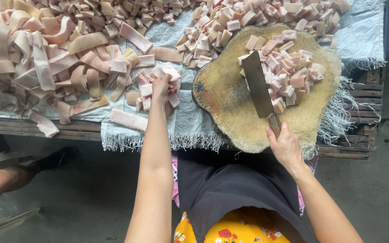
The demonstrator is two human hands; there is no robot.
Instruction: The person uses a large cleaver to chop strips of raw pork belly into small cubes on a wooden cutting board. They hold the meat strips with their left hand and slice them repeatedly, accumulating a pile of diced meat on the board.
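**Trainee:** Where is each of the hands positioned?

**Supervisor:** The right hand [286, 146] is clamped around the handle of the broad rectangular steel cleaver [258, 85]. The blade lies flat across the round, worn wooden chopping block [230, 103], its far edge touching the heap of small pink-and-cream diced meat pieces [291, 72]. The left hand [160, 86] is stretched well apart from the right, its fingers closed on a bunch of pale pink meat strips [158, 87] lying just beside the block.

**Trainee:** Why is the blade flat and not on edge?

**Supervisor:** In my judgement, a flat blade works as a pusher against the dice (an edge-down blade would cut rather than shift them). It also keeps the edge turned away from the reaching arm.

**Trainee:** And the layout of the stock?

**Supervisor:** Uncut long strips [46, 63] are piled to the left, on the grey woven cloth with a frayed fringe [185, 121] that covers the wooden slatted surface [356, 94]. Finished dice [248, 18] lie beyond the block. So raw stock sits on the side of the free hand and the cleaver on the other, which I take to be deliberate: neither arm has to cross the other.

**Trainee:** Anything else nearby?

**Supervisor:** The person wears a dark apron [230, 184] over yellow flowered fabric. At the lower left, another person's foot in a dark sandal [55, 158] rests on the concrete floor [374, 180].
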